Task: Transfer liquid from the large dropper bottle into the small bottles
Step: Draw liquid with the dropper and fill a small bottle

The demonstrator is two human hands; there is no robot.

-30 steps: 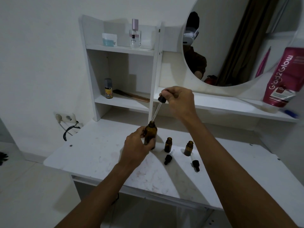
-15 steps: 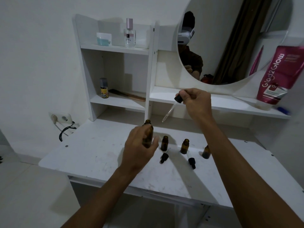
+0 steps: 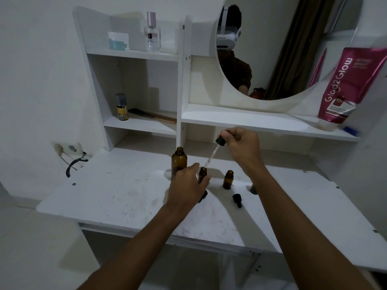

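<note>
While we are working across the white table (image 3: pixel 117 197) from the left, the big bottle (image 3: pixel 179 162) is standing upright and uncapped on the tabletop, its mouth open, just behind our left hand (image 3: pixel 187 191). That hand is curling its fingers around the first small bottle (image 3: pixel 202 174), thumb and forefinger pinching its body to steady it on the table. A dropper cap (image 3: pixel 203 195) is peeking out from under the hand; most of it is hidden.

Moving right, we are holding the dropper (image 3: pixel 213 153) slanted down toward that first small bottle, its glass tip hovering just above the open neck, close but not yet inside as far as we can tell. Our right hand (image 3: pixel 240 146) is pinching the black bulb between thumb and fingertips, the other fingers folded in. Whether the glass tube is carrying liquid is too fine to make out.

Further right, a second small bottle (image 3: pixel 228 180) is waiting open and untouched, with another loose cap (image 3: pixel 237 198) lying on the table in front of it. Beyond that, a third small bottle (image 3: pixel 253 189) is mostly hidden behind our right forearm.

By our reckoning we are early in the job: the first small bottle is just about to be filled, and the other two are yet to come, then the capping. How full any bottle is, we cannot tell through the dark glass.
</note>
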